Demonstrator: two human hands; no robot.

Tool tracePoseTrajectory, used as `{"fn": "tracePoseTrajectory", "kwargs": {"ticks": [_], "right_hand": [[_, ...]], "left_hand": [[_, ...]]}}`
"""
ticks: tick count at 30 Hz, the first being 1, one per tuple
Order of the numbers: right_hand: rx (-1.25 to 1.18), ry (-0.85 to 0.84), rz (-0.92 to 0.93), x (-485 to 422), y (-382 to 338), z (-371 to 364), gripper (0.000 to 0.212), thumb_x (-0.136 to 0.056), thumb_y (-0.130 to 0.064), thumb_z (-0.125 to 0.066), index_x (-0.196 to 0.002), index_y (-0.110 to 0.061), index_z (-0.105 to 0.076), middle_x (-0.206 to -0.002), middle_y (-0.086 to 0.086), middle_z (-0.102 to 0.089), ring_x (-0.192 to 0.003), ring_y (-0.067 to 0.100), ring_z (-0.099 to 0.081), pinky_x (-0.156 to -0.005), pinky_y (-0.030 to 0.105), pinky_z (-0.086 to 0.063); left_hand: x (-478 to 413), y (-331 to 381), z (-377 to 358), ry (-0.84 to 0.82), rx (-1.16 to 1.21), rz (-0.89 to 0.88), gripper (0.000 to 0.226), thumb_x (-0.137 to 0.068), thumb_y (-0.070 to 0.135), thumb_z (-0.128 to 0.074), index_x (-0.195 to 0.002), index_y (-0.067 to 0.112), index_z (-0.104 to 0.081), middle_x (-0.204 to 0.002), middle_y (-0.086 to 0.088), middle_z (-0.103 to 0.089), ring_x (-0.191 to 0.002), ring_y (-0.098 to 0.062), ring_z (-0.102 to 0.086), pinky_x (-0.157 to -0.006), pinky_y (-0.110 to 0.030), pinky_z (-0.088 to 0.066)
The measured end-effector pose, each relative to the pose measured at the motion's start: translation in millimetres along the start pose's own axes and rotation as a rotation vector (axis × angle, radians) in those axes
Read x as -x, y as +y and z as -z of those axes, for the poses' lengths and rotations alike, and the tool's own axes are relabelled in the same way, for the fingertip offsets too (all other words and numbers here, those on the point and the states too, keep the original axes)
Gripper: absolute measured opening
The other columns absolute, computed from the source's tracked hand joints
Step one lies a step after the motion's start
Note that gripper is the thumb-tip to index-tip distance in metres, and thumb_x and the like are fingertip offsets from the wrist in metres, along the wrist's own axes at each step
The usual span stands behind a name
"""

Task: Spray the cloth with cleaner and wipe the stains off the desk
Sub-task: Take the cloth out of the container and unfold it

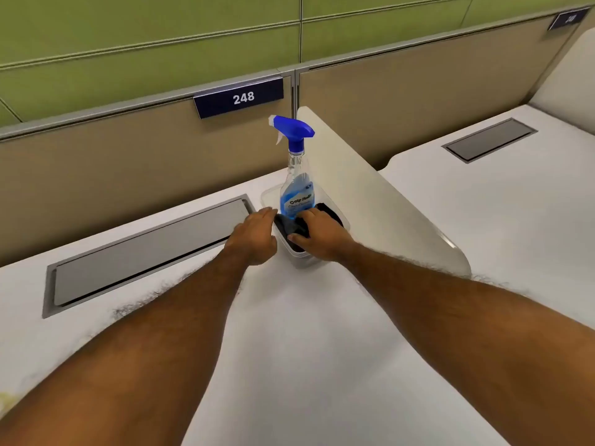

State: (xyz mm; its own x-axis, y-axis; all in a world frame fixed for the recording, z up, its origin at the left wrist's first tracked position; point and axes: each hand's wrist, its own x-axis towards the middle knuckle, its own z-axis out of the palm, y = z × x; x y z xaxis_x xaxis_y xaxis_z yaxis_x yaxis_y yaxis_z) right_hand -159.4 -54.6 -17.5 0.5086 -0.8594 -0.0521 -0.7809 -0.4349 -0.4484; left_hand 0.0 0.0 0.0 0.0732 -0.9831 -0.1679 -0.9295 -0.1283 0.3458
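Hands (254, 235) (317, 235) reaching fwd (both on cloth (291, 226)).

Desk (306, 349) top was white, matt, smooth laminate-looking, w/ a faint yellowish stain at the near left edge. Spray bottle (297, 185) was clear glossy plastic w/ blue liquid inside; its trigger head (294, 128) was opaque blue plastic, slight sheen. Cloth (291, 227) looked dark, soft, matt fabric, bunched up. Container (301, 257) holding both was translucent white plastic, smooth. Cable flap (145, 252) set in the desk was grey, brushed-metal look, satin finish. Divider (370, 194) btwn desks was off-white, smooth, semi-matt plastic or laminate, can't tell which. Back partition (128, 175) looked like tan woven fabric, matt. Number plate (240, 98) was dark blue, glossy.
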Motion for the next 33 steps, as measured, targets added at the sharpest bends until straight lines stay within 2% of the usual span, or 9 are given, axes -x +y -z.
{"fn": "tracePoseTrajectory", "kwargs": {"ticks": [5,9,15,20,23,25,27,30,33], "right_hand": [[0.021,-0.126,0.007,-12.1,1.8,-6.3,0.038,-0.093,-0.031,-0.059,-0.126,-0.012,-0.053,-0.129,0.008,-0.056,-0.12,0.025,-0.051,-0.105,0.042,-0.045],[0.07,-0.13,0.004,-16.9,0.6,-12.7,0.038,-0.093,-0.032,-0.055,-0.127,-0.014,-0.054,-0.125,0.006,-0.058,-0.115,0.024,-0.055,-0.099,0.042,-0.05],[-0.014,-0.137,-0.08,-21.5,-2.8,-22.5,0.036,-0.098,-0.03,-0.053,-0.13,-0.014,-0.054,-0.126,0.008,-0.061,-0.119,0.026,-0.055,-0.105,0.041,-0.046],[-0.069,-0.036,-0.122,-19.3,-1.5,-16.4,0.03,-0.095,-0.024,-0.058,-0.12,-0.009,-0.061,-0.123,0.01,-0.063,-0.116,0.027,-0.057,-0.102,0.037,-0.048],[-0.092,0.065,-0.091,-16.3,2.6,-0.8,0.021,-0.092,-0.024,-0.061,-0.107,-0.009,-0.066,-0.108,0.009,-0.067,-0.1,0.025,-0.062,-0.092,0.034,-0.052],[-0.133,0.111,-0.079,-15.6,4.3,11.2,0.016,-0.091,-0.023,-0.063,-0.101,-0.011,-0.068,-0.095,0.005,-0.066,-0.089,0.022,-0.062,-0.078,0.028,-0.05],[-0.158,0.156,-0.064,-14.7,2.9,24.9,0.012,-0.088,-0.019,-0.065,-0.095,-0.011,-0.07,-0.087,0.002,-0.064,-0.08,0.019,-0.061,-0.071,0.023,-0.042],[-0.199,0.248,-0.034,-10.9,-3.6,46.8,0.016,-0.083,-0.016,-0.069,-0.097,-0.01,-0.073,-0.086,0.001,-0.063,-0.073,0.014,-0.055,-0.071,0.022,-0.043],[-0.261,0.316,-0.007,-4.2,-13.8,68.9,0.018,-0.08,-0.012,-0.069,-0.098,-0.008,-0.073,-0.083,-0.001,-0.062,-0.071,0.013,-0.055,-0.066,0.014,-0.041]], "left_hand": [[-17.1,3.2,-1.4,-0.023,-0.026,0.006,0.063,-0.085,0.005,-0.053,-0.144,0.019,-0.036,-0.15,-0.005,-0.043,-0.138,-0.026,-0.037,-0.112,-0.044,-0.032],[-24.4,4.4,-9.6,0.031,-0.007,-0.001,0.051,-0.084,0.006,-0.052,-0.133,0.019,-0.049,-0.136,-0.008,-0.054,-0.128,-0.027,-0.045,-0.109,-0.045,-0.033],[-33.8,2.5,-20.2,0.088,0.048,0.004,0.045,-0.095,0.012,-0.043,-0.139,0.017,-0.046,-0.144,-0.009,-0.05,-0.141,-0.024,-0.034,-0.122,-0.049,-0.001],[-31.2,8.0,-18.1,0.169,0.185,-0.012,0.042,-0.094,0.008,-0.043,-0.135,0.017,-0.05,-0.134,-0.006,-0.059,-0.132,-0.022,-0.046,-0.122,-0.046,0.003],[-27.9,13.2,-10.8,0.226,0.361,-0.037,0.041,-0.094,0.004,-0.041,-0.132,0.016,-0.052,-0.133,-0.005,-0.06,-0.129,-0.023,-0.049,-0.121,-0.041,-0.015],[-23.2,19.3,-3.2,0.218,0.573,-0.04,0.041,-0.094,0.0,-0.043,-0.133,0.014,-0.051,-0.135,-0.006,-0.058,-0.124,-0.022,-0.052,-0.104,-0.02,-0.037],[-18.9,27.5,5.1,0.252,0.694,-0.036,0.042,-0.094,-0.003,-0.044,-0.132,0.013,-0.051,-0.135,-0.006,-0.057,-0.114,-0.017,-0.056,-0.086,-0.01,-0.042],[-11.5,41.6,17.7,0.316,0.825,-0.057,0.047,-0.088,-0.009,-0.045,-0.128,0.015,-0.053,-0.132,-0.006,-0.059,-0.096,-0.017,-0.063,-0.08,-0.014,-0.05],[0.8,53.2,29.8,0.321,0.947,-0.076,0.051,-0.088,-0.007,-0.051,-0.134,0.013,-0.048,-0.136,-0.006,-0.056,-0.111,-0.021,-0.063,-0.094,-0.031,-0.053]]}}
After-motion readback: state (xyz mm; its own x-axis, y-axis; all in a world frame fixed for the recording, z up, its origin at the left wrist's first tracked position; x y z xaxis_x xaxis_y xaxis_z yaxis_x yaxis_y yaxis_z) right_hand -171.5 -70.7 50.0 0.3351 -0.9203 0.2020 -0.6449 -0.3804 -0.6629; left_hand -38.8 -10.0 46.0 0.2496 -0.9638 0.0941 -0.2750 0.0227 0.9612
